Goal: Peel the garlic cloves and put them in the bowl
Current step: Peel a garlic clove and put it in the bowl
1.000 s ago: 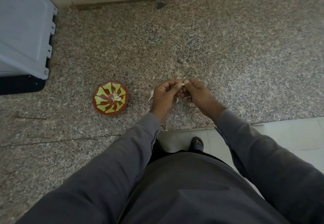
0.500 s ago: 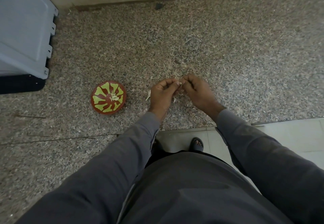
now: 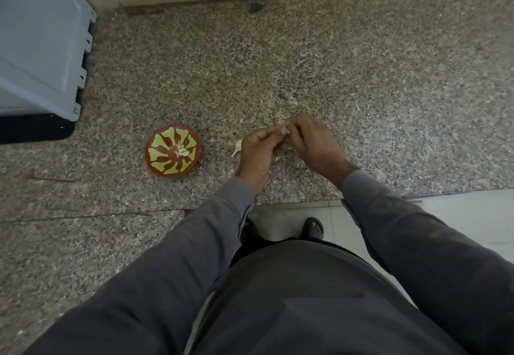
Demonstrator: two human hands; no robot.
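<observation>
Speckled stone worktop (image 3: 361, 82) runs below; nearest, the left hand (image 3: 257, 151) and right hand (image 3: 311, 143) meet fingertip to fingertip, both pinching a garlic clove (image 3: 285, 127), too small to tell its direction. Left stands the bowl (image 3: 155, 160) holding peeled cloves (image 3: 182, 151); farther left, a grey crate (image 3: 36, 43).

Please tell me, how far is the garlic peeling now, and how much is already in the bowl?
Done: a few pale peeled cloves lie in the red and green bowl on the stone counter.
In hand: the left hand and right hand meet over a small piece, mostly hidden; white skin shows by the left hand.
Left: finish this clove and drop it in. No further unpeeled garlic is visible.
</observation>
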